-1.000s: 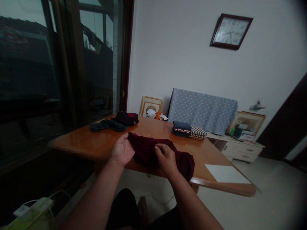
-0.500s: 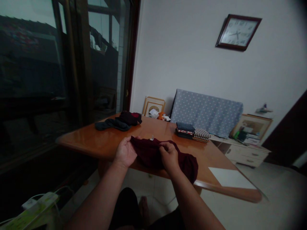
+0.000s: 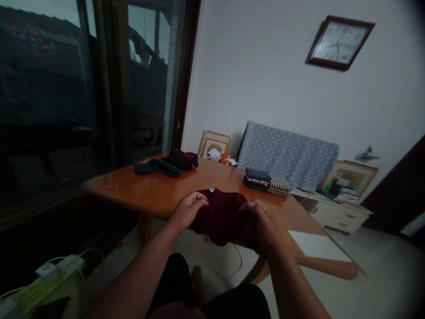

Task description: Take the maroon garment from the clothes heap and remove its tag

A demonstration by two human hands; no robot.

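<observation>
A dark maroon garment with a small white tag hangs bunched over the near edge of the wooden table; its exact kind cannot be made out. My left hand pinches its left upper edge between thumb and fingers. Around the right side of the cloth, my right hand is closed, with part of its grip hidden by folds. Farther back on the left lie a crumpled blue-grey garment and a dark garment with a red patch.
Folded clothes stand stacked at the table's far side, beside a folded striped garment. A white sheet lies near the right corner. At lower left is a power strip with cables. A drawer cabinet stands beyond.
My left hand has moved right along the garment, and my right hand has shifted outward to its right side. The cloth is more bunched, and its lower part hangs differently.
</observation>
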